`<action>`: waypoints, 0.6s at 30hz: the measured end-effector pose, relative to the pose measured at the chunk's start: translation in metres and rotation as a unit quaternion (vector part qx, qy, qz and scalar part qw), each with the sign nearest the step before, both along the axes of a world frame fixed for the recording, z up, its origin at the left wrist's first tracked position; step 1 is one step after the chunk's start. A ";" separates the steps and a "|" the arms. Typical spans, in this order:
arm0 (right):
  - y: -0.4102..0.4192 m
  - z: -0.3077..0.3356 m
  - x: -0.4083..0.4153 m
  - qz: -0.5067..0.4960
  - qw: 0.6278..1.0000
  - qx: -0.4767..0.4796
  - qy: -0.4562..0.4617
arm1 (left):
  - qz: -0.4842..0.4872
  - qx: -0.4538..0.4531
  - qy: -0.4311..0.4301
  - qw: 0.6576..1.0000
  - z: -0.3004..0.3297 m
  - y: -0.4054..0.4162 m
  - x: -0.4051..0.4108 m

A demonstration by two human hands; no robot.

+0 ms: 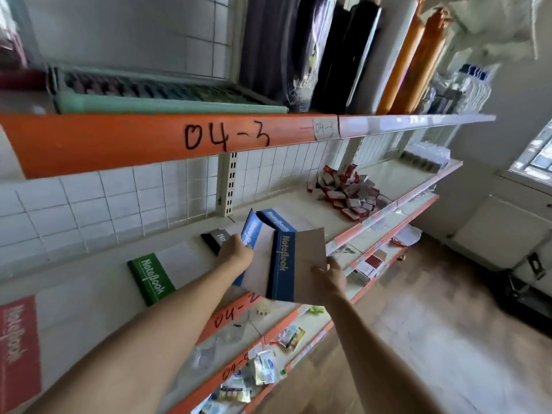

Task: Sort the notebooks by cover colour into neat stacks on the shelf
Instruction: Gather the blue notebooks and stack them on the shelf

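The blue notebooks (pixel 279 258) are sitting at the front of the shelf (pixel 343 225) marked 04-2, some leaning and overlapping rather than squared up, so I judge the blue stack is only being gathered, while a green notebook (pixel 151 277), a red notebook (pixel 18 351) and a black notebook (pixel 216 239) are lying apart in their own spots further left. The left hand (pixel 236 252) is closing its fingers on an upright blue notebook, and the right hand (pixel 328 277) is pinching the brown back cover (pixel 310 249) of another blue one. Squaring the blues looks like what is left.
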State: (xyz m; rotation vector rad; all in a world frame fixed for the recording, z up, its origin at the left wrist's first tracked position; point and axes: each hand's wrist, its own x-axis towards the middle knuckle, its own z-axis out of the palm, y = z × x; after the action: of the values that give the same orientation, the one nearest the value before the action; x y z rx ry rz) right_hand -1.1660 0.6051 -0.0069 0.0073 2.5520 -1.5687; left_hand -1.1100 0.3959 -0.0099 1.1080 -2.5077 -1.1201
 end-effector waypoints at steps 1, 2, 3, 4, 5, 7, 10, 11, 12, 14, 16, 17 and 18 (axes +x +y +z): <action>-0.001 -0.002 -0.012 0.002 1.000 0.005 -0.001 | 0.005 -0.003 -0.005 1.000 -0.001 -0.004 -0.009; -0.002 -0.006 -0.023 0.003 1.000 0.010 -0.003 | 0.011 -0.008 -0.010 1.000 -0.001 -0.007 -0.017; -0.003 -0.008 -0.032 0.006 1.000 0.012 -0.006 | 0.016 -0.010 -0.018 1.000 -0.001 -0.009 -0.023; -0.003 -0.010 -0.041 0.010 1.000 0.013 -0.010 | 0.022 -0.012 -0.021 0.999 -0.002 -0.012 -0.028; -0.003 -0.009 -0.049 0.016 1.000 0.015 -0.014 | 0.030 -0.013 -0.023 0.999 -0.003 -0.015 -0.034; -0.005 -0.008 -0.070 0.024 0.999 0.030 -0.008 | 0.051 -0.009 -0.025 0.998 -0.004 -0.020 -0.045; -0.012 -0.003 -0.102 0.048 0.996 0.070 0.012 | 0.088 -0.003 -0.031 0.996 -0.002 -0.027 -0.059; -0.016 0.001 -0.110 0.061 0.994 0.085 0.020 | 0.100 -0.006 -0.035 0.994 -0.002 -0.028 -0.064; -0.019 0.005 -0.119 0.074 0.992 0.096 0.027 | 0.113 -0.010 -0.037 0.993 -0.003 -0.031 -0.068; -0.026 0.008 -0.141 0.109 0.988 0.104 0.034 | 0.142 -0.017 -0.039 0.989 -0.003 -0.035 -0.074; -0.035 0.007 -0.164 0.146 0.982 0.113 0.037 | 0.176 -0.017 -0.047 0.983 -0.003 -0.039 -0.078; -0.039 0.006 -0.174 0.168 0.978 0.120 0.039 | 0.193 -0.016 -0.046 0.980 -0.003 -0.041 -0.081; -0.044 0.005 -0.185 0.187 0.973 0.126 0.041 | 0.210 -0.014 -0.042 0.977 -0.003 -0.042 -0.083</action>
State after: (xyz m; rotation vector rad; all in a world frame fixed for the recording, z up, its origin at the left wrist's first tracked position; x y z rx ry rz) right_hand -1.3512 0.5616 -0.0018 -0.4904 2.5984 -1.1256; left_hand -1.1934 0.3534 -0.0129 1.6078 -2.1840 -0.9322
